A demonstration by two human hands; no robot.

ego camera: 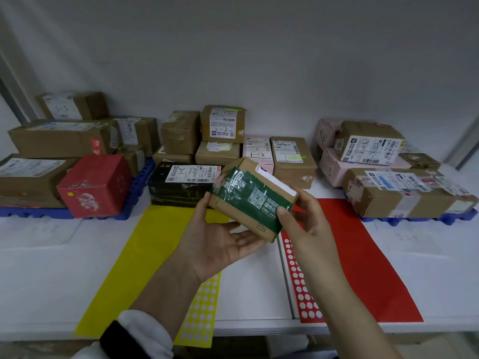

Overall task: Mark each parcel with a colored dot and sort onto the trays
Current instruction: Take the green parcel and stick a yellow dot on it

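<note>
I hold a small cardboard parcel [255, 198] wrapped in green printed tape above the middle of the white table. My left hand [220, 237] supports it from below and on its left side. My right hand [305, 221] grips its right end, thumb on the green tape. A yellow dot sticker sheet [201, 309] lies below the left hand, a red dot sticker sheet [300, 281] below the right. A blue tray [134, 193] at left carries several parcels, among them a red box [96, 185] with a yellow dot. A blue tray [451, 217] at right carries more parcels.
A yellow strip [137, 260] and a red strip [368, 255] lie on the table [51, 281]. Unsorted parcels stand at the back centre, including a black box [181, 187], a pink box [258, 151] and brown boxes [293, 161]. A wall rises behind them.
</note>
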